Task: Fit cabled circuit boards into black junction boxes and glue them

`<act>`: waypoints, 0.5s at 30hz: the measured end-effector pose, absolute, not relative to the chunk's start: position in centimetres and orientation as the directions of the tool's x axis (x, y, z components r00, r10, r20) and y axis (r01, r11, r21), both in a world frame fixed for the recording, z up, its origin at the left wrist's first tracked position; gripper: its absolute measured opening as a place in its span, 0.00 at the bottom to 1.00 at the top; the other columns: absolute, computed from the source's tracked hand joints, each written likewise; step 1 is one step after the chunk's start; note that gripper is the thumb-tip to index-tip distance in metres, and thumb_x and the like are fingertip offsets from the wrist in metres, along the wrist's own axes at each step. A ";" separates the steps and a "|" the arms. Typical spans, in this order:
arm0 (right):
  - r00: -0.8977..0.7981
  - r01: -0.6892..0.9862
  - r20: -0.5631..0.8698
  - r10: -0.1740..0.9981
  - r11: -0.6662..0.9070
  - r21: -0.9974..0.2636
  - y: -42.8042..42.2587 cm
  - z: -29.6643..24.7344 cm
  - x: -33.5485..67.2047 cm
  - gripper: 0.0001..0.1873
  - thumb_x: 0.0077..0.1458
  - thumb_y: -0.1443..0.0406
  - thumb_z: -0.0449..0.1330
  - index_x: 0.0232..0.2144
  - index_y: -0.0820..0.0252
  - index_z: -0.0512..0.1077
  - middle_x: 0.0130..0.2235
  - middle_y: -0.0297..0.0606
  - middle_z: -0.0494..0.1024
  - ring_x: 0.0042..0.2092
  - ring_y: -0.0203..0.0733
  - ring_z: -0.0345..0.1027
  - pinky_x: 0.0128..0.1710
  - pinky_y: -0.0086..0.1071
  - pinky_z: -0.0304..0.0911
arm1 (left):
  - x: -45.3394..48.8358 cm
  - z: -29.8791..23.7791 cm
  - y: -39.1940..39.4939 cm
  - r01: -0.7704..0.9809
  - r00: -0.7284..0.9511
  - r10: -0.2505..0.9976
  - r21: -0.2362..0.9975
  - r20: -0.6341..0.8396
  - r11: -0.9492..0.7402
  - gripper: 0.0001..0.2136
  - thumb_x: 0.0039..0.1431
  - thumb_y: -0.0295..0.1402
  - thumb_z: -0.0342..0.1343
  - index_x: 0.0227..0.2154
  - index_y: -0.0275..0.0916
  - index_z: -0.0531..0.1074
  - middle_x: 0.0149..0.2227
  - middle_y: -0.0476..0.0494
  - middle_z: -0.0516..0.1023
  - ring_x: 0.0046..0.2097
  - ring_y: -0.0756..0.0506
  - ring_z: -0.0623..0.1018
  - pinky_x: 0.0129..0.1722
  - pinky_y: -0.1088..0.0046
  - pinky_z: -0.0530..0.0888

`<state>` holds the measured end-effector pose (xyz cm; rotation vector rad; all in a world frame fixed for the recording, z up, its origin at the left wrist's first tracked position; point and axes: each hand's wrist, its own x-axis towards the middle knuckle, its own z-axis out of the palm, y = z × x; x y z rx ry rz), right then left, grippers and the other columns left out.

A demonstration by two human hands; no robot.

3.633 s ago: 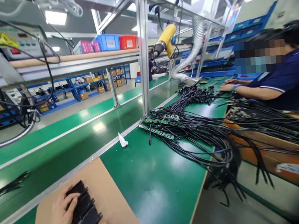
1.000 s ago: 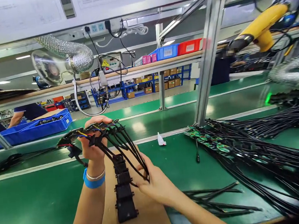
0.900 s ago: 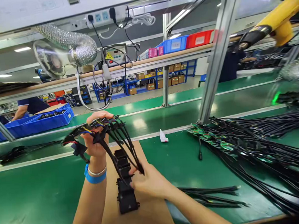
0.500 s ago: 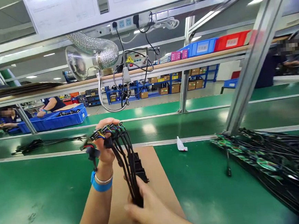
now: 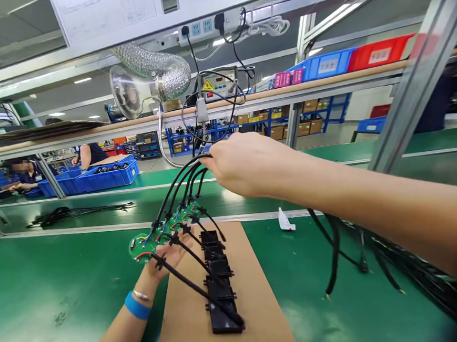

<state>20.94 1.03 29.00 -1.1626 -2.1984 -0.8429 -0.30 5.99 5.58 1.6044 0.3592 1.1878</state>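
My left hand (image 5: 167, 256) lies low over the green bench, palm up, supporting a fanned row of small green circuit boards (image 5: 159, 233) with coloured wires. Black cables (image 5: 178, 185) rise from those boards to my right hand (image 5: 247, 164), which is raised at chest height and closed around the cable bundle. The cables' free ends (image 5: 332, 252) trail down to the right behind my forearm. Shorter black leads run from the boards down to a column of black connector housings (image 5: 219, 282) lying on a brown cardboard sheet (image 5: 263, 305).
A small white tube (image 5: 284, 221) lies by the bench's metal rail. More black cables (image 5: 419, 277) pile up at the right. A cable bundle (image 5: 77, 212) rests on the far conveyor. Blue bins (image 5: 94, 176) and seated people are at far left. A fume duct (image 5: 145, 77) hangs overhead.
My right hand has risen from the cardboard, drawing the cable bundle up and away. My left hand has dropped and turned palm up, so the green boards now show.
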 end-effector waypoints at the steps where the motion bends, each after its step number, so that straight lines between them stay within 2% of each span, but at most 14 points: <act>1: -0.517 0.844 0.676 0.526 0.444 0.300 1.5 29.1 20.3 0.27 0.57 0.49 0.53 0.14 0.59 0.63 0.13 0.30 0.56 0.18 0.36 0.64 0.24 0.34 0.65 | -0.2 4.8 5.4 -0.369 0.558 0.672 0.871 0.487 -0.324 0.52 0.39 0.74 0.43 0.61 0.39 0.60 0.61 0.30 0.62 0.63 0.27 0.60 0.59 0.41 0.56; 4: -0.533 0.831 0.645 0.547 0.483 0.277 2.4 28.8 18.9 0.28 0.53 0.47 0.56 0.13 0.59 0.63 0.13 0.29 0.54 0.18 0.36 0.64 0.24 0.35 0.65 | 0.4 3.8 4.0 -0.521 0.709 0.469 0.839 0.527 -0.155 0.60 0.29 0.74 0.50 0.65 0.45 0.49 0.68 0.38 0.47 0.68 0.30 0.47 0.64 0.45 0.45; 5: -0.539 0.821 0.639 0.548 0.512 0.253 2.4 28.6 18.6 0.28 0.53 0.46 0.56 0.13 0.60 0.63 0.13 0.29 0.54 0.18 0.37 0.65 0.25 0.37 0.66 | 0.7 3.8 3.7 -0.553 0.705 0.458 0.824 0.542 -0.123 0.61 0.27 0.72 0.54 0.66 0.47 0.48 0.68 0.40 0.46 0.68 0.30 0.44 0.64 0.46 0.43; 7: -0.560 0.782 0.641 0.526 0.591 0.198 2.2 28.3 18.0 0.29 0.53 0.45 0.55 0.13 0.60 0.64 0.14 0.30 0.57 0.21 0.38 0.68 0.27 0.38 0.67 | 1.4 4.1 3.6 -0.579 0.647 0.540 0.808 0.539 -0.114 0.55 0.31 0.68 0.58 0.64 0.47 0.53 0.67 0.40 0.51 0.67 0.30 0.48 0.64 0.46 0.44; 10: -0.564 0.764 0.607 0.560 0.632 0.128 1.0 28.3 17.2 0.28 0.56 0.48 0.54 0.16 0.61 0.68 0.16 0.33 0.64 0.26 0.40 0.72 0.32 0.38 0.67 | 2.1 4.5 4.5 -0.571 0.558 0.658 0.809 0.506 -0.138 0.39 0.45 0.60 0.57 0.58 0.43 0.63 0.63 0.37 0.60 0.66 0.31 0.55 0.64 0.45 0.46; 11: -0.562 0.780 0.566 0.603 0.614 0.120 0.4 28.6 16.8 0.25 0.57 0.50 0.54 0.17 0.62 0.70 0.17 0.35 0.67 0.28 0.42 0.72 0.33 0.38 0.68 | 2.3 4.5 5.0 -0.568 0.542 0.669 0.809 0.509 -0.156 0.37 0.46 0.57 0.57 0.56 0.42 0.65 0.62 0.37 0.61 0.65 0.31 0.56 0.64 0.45 0.46; 15: -0.511 0.858 0.374 0.774 0.487 0.163 -1.9 30.0 15.6 0.13 0.56 0.60 0.57 0.27 0.65 0.75 0.26 0.45 0.76 0.32 0.46 0.73 0.33 0.36 0.66 | 2.3 4.3 7.2 -0.547 0.525 0.661 0.807 0.536 -0.220 0.34 0.39 0.52 0.64 0.50 0.41 0.70 0.60 0.38 0.64 0.63 0.28 0.58 0.62 0.44 0.50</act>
